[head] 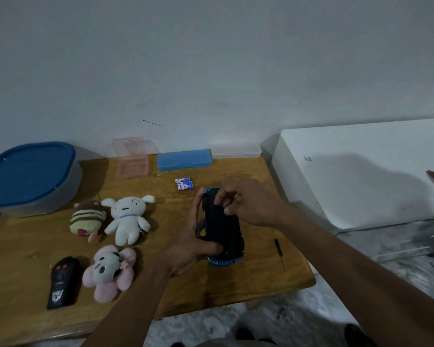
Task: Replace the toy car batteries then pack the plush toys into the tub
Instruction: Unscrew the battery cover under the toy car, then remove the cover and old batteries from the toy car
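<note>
A blue toy car [223,225] lies upside down above the wooden table [261,279], its black underside facing me. My left hand [193,246] grips it from the left side. My right hand [238,201] pinches at the far end of the underside with curled fingers. Two blue batteries [184,184] lie just beyond the car. Three plush toys sit left of it: a striped one [87,216], a white one [127,219] and a pink panda flower [109,271]. The grey tub with a blue lid [28,176] stands at the far left.
A small screwdriver [280,252] lies right of the car. A black remote [63,283] is at the front left. A pink open case [132,159], a blue case [184,160] and a clear case [236,151] line the wall. A white appliance [361,171] stands at the right.
</note>
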